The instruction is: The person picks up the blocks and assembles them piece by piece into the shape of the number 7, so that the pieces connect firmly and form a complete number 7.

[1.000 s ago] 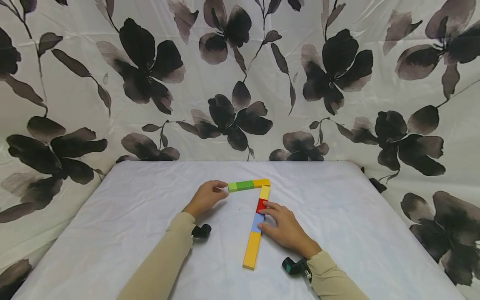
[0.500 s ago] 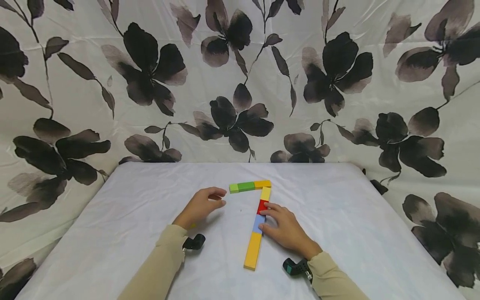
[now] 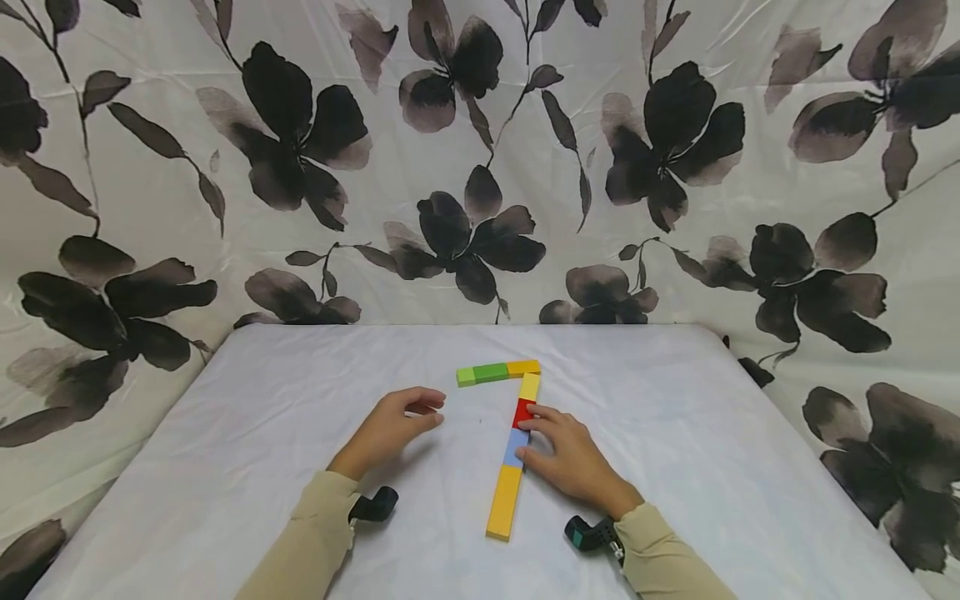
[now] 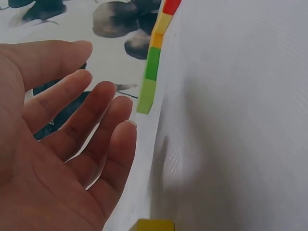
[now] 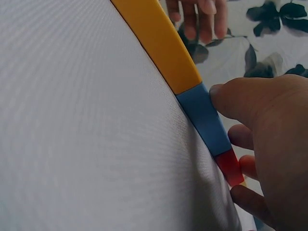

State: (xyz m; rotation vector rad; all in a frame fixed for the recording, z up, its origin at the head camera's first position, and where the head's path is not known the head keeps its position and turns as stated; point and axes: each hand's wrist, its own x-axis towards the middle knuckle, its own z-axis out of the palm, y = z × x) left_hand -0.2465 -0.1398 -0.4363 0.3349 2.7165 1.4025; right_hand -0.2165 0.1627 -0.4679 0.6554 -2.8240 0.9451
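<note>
Coloured wooden blocks lie end to end in a bent line on the table. The top arm has a light green block (image 3: 466,377), a green block (image 3: 491,372) and a short orange-yellow block (image 3: 522,368). Down from its right end run a pale yellow block (image 3: 529,387), a red block (image 3: 522,411), a blue block (image 3: 515,447) and a long orange-yellow block (image 3: 503,502). My right hand (image 3: 572,457) rests its fingertips against the red and blue blocks. My left hand (image 3: 390,429), holding nothing, hovers left of the line with fingers loosely bent.
A yellow block (image 4: 155,225) shows at the bottom edge of the left wrist view; the left hand and arm hide it in the head view. White cloth (image 3: 675,417) covers the table, and a floral curtain (image 3: 480,167) hangs behind it.
My left hand has drawn back from the light green block, down and to the left. The right hand and the line of blocks have stayed in place.
</note>
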